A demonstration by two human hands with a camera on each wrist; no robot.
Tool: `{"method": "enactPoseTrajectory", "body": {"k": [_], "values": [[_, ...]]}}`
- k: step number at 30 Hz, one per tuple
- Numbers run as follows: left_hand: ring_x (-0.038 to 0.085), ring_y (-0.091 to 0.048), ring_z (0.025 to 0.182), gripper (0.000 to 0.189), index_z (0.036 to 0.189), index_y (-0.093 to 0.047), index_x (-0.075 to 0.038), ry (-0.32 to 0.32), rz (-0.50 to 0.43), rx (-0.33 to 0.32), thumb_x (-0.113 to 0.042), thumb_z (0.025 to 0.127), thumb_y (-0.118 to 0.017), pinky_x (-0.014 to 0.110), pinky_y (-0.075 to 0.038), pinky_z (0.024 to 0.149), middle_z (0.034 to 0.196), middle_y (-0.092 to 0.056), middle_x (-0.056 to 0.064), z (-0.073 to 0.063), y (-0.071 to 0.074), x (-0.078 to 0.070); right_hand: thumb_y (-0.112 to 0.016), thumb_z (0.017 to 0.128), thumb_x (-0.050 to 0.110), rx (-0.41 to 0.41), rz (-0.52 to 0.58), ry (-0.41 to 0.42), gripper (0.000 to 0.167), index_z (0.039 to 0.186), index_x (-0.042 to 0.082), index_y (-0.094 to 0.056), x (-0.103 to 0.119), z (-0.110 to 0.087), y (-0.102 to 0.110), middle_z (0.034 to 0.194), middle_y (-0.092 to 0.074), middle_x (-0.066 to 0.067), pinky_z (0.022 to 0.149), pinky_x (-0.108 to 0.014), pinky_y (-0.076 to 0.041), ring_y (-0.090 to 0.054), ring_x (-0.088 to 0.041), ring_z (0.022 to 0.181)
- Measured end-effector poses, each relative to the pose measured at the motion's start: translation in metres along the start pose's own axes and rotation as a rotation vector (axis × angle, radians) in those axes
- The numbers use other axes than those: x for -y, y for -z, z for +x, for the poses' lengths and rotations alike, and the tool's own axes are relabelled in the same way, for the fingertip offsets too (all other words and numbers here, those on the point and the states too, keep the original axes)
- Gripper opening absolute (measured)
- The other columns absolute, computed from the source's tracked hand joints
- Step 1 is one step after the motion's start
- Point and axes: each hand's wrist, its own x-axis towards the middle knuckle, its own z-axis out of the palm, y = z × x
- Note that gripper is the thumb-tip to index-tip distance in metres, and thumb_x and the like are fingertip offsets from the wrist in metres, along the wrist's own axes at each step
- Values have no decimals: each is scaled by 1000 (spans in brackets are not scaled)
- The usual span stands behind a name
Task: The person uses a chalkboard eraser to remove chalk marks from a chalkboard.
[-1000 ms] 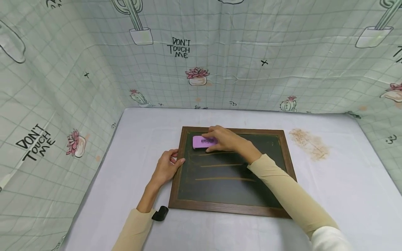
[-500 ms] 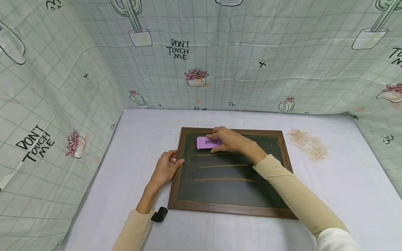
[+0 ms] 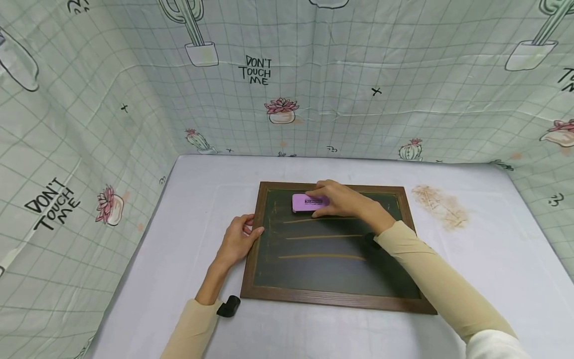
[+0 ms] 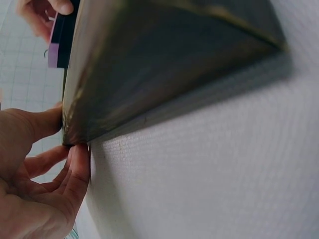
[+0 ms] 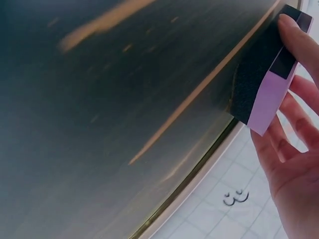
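A wood-framed chalkboard (image 3: 314, 275) lies flat, with several orange chalk lines (image 3: 323, 256) across its dark surface. At its left side, my left hand (image 3: 236, 241) pinches the frame; the left wrist view shows the thumb on one face and fingertips under the edge. Near the board's far edge, my right hand (image 3: 349, 200) grips a purple chalkboard eraser (image 3: 301, 203) from its right end. In the right wrist view the eraser's dark felt (image 5: 249, 87) faces the board, beside a long chalk line (image 5: 204, 83), with thumb and fingers on opposite sides.
Beyond the board's right side, a brown smudge (image 3: 441, 205) marks the white tabletop (image 3: 484, 259). A printed grid-pattern cloth (image 3: 341, 60) rises behind and to the sides. A black wrist device (image 3: 229, 306) is at the left cuff.
My right hand has slid the eraser rightward along the board's far edge. My left hand stays at the left frame, and the board has not moved.
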Motion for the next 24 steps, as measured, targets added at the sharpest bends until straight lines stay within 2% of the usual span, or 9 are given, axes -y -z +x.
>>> {"method": "enactPoseTrajectory", "body": {"k": [8, 24], "values": [[32, -58, 89, 48, 133, -55, 17, -25, -8, -4, -6, 96, -73, 40, -48, 77, 112, -60, 28, 0, -1, 2, -86, 86, 29, -20, -8, 6, 64, 137, -3, -63, -5, -10, 5, 103, -61, -8, 80, -39, -44, -51, -22, 90], [31, -58, 89, 49, 135, -55, 15, 6, -20, 4, -8, 96, -73, 39, -48, 77, 113, -60, 27, 1, -1, 2, -86, 85, 26, -33, -25, -6, 63, 136, -4, -64, -20, -28, 11, 103, -62, -11, 78, -40, -44, -52, -22, 86]]}}
